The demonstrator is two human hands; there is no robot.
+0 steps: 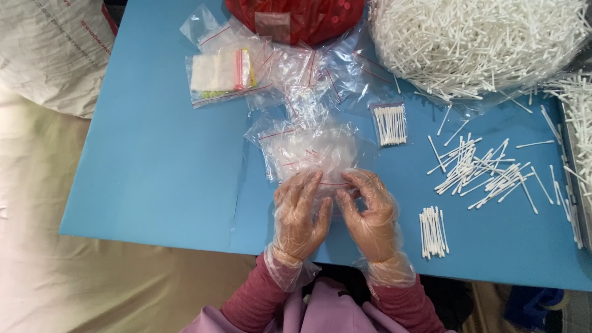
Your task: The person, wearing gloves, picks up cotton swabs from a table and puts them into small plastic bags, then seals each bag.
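Both hands wear thin clear plastic gloves. My left hand (301,213) and my right hand (369,211) pinch the red-striped top edge of a small clear zip bag (330,182) lying on the blue table (154,160). Just beyond my fingers lies a heap of several empty clear zip bags (308,145). A small bundle of white cotton swabs (433,232) sits right of my right hand. A filled bag of swabs (390,123) rests further back.
A large pile of loose cotton swabs (475,43) on clear plastic fills the back right. Scattered swabs (481,169) lie at right. A red plastic bag (296,18) sits at the back. A bag with white and coloured contents (222,73) lies back left. A white sack (49,49) stands left.
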